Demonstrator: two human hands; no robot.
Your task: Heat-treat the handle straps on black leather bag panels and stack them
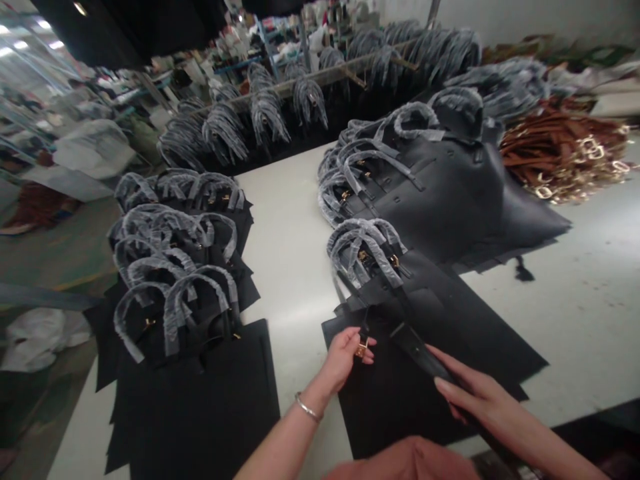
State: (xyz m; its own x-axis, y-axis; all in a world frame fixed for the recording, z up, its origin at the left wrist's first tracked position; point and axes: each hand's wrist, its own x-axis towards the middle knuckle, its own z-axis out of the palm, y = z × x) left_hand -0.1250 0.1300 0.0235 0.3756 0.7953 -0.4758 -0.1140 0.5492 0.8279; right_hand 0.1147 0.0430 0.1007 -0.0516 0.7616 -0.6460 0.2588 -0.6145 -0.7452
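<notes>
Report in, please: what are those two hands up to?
Left hand: holding gold-coloured fitting. Right hand: gripping black strap. Black panel beneath both. Wrapped handles close ahead.

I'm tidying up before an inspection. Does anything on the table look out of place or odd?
Two small things, both right of the hands: a black tassel-like piece sticks out alone past the edge of the large black leather pile, and faint specks mark the white tabletop nearby. I see no obvious spill.
</notes>
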